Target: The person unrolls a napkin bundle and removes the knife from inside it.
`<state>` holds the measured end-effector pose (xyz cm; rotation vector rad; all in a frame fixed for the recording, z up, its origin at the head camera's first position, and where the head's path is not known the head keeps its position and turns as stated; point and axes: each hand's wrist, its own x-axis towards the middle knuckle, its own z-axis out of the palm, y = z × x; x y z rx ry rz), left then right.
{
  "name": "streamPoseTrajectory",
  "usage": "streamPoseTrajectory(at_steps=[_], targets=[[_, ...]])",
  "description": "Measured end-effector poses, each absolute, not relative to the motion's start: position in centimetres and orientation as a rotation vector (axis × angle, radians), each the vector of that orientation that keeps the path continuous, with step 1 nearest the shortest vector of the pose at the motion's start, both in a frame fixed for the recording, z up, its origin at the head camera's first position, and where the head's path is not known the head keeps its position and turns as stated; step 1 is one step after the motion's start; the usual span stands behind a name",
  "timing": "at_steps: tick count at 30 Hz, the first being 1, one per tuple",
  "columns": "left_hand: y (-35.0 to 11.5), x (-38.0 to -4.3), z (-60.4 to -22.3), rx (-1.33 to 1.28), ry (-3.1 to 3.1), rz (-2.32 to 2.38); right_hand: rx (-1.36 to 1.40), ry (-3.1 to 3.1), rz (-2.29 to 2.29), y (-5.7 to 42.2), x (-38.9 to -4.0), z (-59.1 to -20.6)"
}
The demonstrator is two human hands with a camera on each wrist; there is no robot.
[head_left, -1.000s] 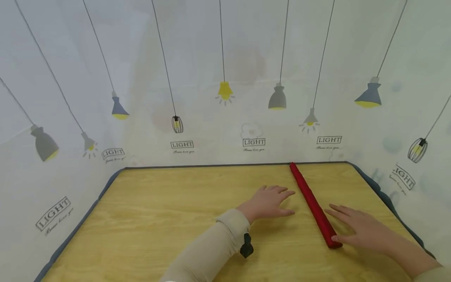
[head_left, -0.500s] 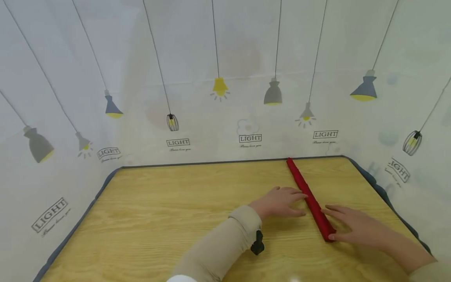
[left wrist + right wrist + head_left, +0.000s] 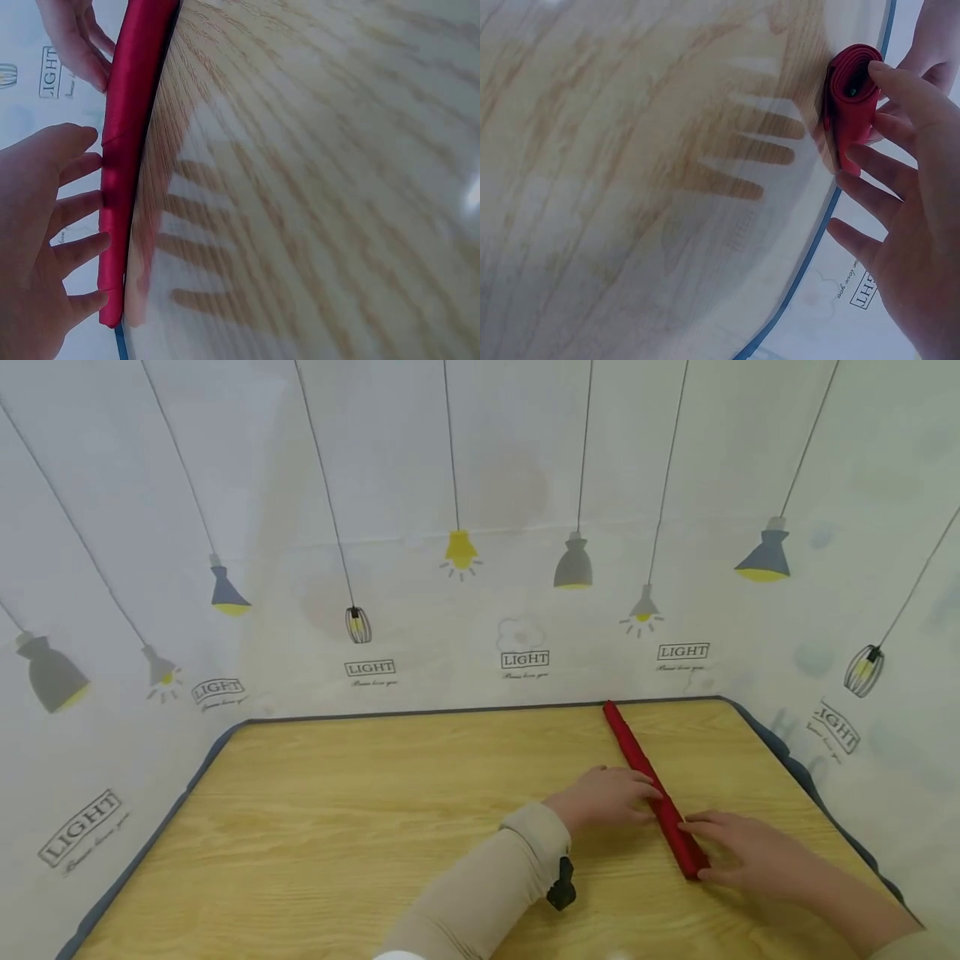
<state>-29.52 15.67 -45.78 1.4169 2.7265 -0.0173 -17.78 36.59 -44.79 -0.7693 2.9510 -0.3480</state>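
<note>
A long roll of shiny red cloth (image 3: 633,752) lies on the wooden table, stretching from the back edge towards me at a slant. Its near end, seen in the right wrist view, shows wound layers of red cloth (image 3: 855,71) round a dark hollow. From the left side, my left hand (image 3: 609,795) reaches its fingertips onto the middle of the roll, fingers spread and slightly bent. On the other side my right hand (image 3: 761,856) is by the near end, its thumb and fingertips at the cloth. In the left wrist view, the left hand's fingers (image 3: 79,251) look loosely spread.
The wooden table (image 3: 360,810) is glossy and reflects the hands. A pale wall covering (image 3: 420,485) printed with hanging lamps encloses it at the back and sides. A dark blue edge strip (image 3: 420,712) follows the border. Something small and black (image 3: 561,885) sits under the left wrist.
My left hand has moved right, from beside the roll to fingertips on it. The right hand stays by the near end. The head view has shifted slightly.
</note>
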Motion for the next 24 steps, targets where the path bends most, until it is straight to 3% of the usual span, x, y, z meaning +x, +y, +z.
streamPoseTrajectory(at_steps=[24], targets=[[17.6, -29.9, -46.0, 1.396, 2.711, 0.17, -0.872, 2.903, -0.495, 36.9, -17.8, -44.9]])
